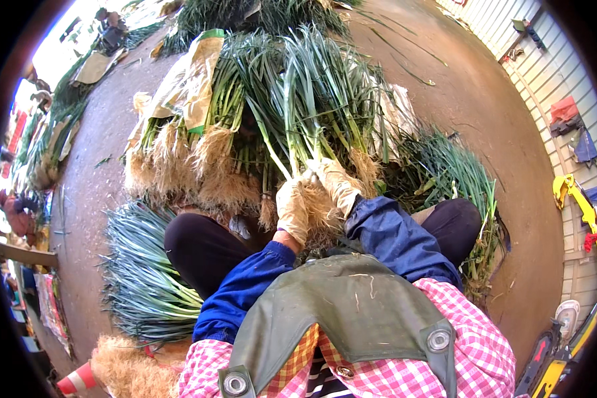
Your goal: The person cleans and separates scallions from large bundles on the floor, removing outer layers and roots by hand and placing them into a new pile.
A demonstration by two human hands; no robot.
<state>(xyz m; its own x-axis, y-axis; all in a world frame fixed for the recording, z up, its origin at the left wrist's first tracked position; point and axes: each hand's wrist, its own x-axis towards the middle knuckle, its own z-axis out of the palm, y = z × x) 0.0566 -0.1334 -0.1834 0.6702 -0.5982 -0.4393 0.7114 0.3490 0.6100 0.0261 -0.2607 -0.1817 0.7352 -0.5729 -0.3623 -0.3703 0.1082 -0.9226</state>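
Left hand (292, 211) and right hand (337, 186) each have grip closed around green onion stalks (310, 118) near the roots (322, 215); light, low hold likely limits bruising.

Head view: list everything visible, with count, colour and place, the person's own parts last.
Green onions: many, green with tan roots, ahead, left, right.
Green-edged wrapper: one, tan, upper left of centre.
Floor: one, brown, beneath.
Wall: one, white, right.
Bar: at least one, yellow, right edge.
Clutter: uncountable, mixed, left edge.
Apron: one, olive, chest.
Shirt: one, pink-and-white, lower edge.
Sleeves: two, blue, forearms.
Knees: two, dark, either side.
Left hand: one, cream glove, centre.
Right hand: one, cream glove, centre.
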